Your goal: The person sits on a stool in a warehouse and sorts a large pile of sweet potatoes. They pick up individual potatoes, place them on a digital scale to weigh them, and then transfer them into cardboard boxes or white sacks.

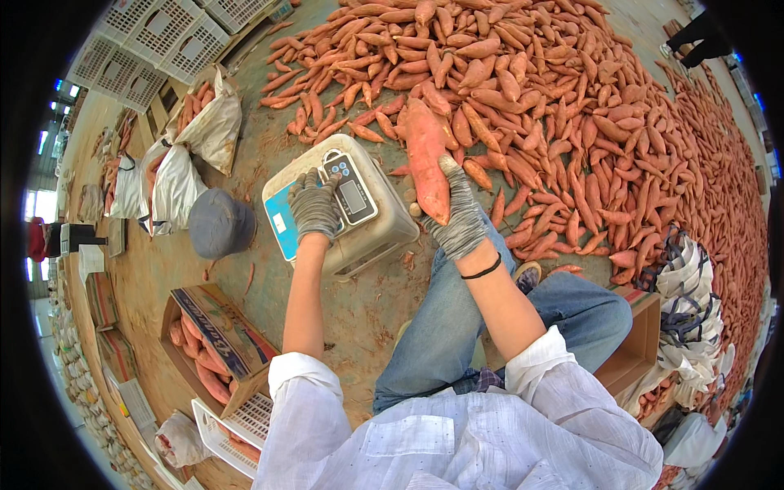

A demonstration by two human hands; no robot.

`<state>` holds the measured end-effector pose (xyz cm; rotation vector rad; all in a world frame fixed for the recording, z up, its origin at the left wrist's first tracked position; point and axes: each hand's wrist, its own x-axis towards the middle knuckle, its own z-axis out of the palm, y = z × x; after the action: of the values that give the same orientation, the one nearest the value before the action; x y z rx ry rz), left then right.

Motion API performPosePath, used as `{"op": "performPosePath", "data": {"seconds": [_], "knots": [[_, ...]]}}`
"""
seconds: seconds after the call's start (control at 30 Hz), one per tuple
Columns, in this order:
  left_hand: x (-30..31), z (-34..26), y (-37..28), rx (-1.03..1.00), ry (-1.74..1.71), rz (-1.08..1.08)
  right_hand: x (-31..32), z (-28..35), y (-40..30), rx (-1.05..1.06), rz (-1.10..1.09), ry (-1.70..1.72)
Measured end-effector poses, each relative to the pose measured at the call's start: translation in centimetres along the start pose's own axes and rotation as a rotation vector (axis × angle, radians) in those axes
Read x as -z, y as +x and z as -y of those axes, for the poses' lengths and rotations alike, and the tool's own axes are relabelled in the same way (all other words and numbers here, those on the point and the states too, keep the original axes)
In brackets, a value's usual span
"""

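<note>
My right hand [456, 211], in a grey knit glove, grips a large sweet potato [425, 156] by its lower end, holding it upright before the big pile of sweet potatoes [520, 86]. My left hand [315, 205], gloved alike, rests with spread fingers on the control panel of a small digital scale [367, 211]. One fingertip is beside the panel's round blue buttons. The scale's display looks blank. It sits on an upturned pale plastic crate [389, 229] in front of me.
An open cardboard box [220, 343] of sweet potatoes and a white plastic basket [220, 438] stand at the lower left. A blue-grey round stool [222, 223] and filled white sacks [174, 187] are farther left. White crates [162, 37] are stacked behind. Another cardboard box [631, 343] lies right. A person's legs [698, 40] show top right.
</note>
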<state>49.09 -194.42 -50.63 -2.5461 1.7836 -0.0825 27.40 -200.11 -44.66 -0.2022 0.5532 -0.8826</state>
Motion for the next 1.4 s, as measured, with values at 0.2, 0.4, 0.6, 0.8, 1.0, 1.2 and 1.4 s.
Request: {"op": "performPosePath", "data": {"seconds": [0.2,0.4,0.6,0.8,1.0,1.2,1.4], "knots": [[0.2,0.1,0.1,-0.043,0.042,0.002,3.6,-1.1,1.4,-0.027,-0.044,0.001],[0.7,-0.1,0.4,-0.108,0.09,0.011,2.3,-1.1,0.5,-0.003,-0.068,0.016],[0.5,-0.5,1.2,-0.086,0.1,0.051,3.7,-0.8,1.2,-0.113,0.021,0.004],[1.4,-0.4,0.9,-0.086,0.022,-0.087,4.2,-2.0,2.2,0.005,-0.133,-0.083],[3.4,-3.6,-3.8,0.217,-1.386,-0.292,2.3,-1.9,0.8,-0.106,-0.255,-0.9],[3.7,-3.4,-8.6,0.507,-2.13,-0.089,-0.7,-4.1,-2.3,0.307,0.501,-1.349],[1.2,4.8,-14.1,0.776,-2.083,-0.263,1.1,-1.7,-0.1,0.167,-0.103,-0.489]]}}
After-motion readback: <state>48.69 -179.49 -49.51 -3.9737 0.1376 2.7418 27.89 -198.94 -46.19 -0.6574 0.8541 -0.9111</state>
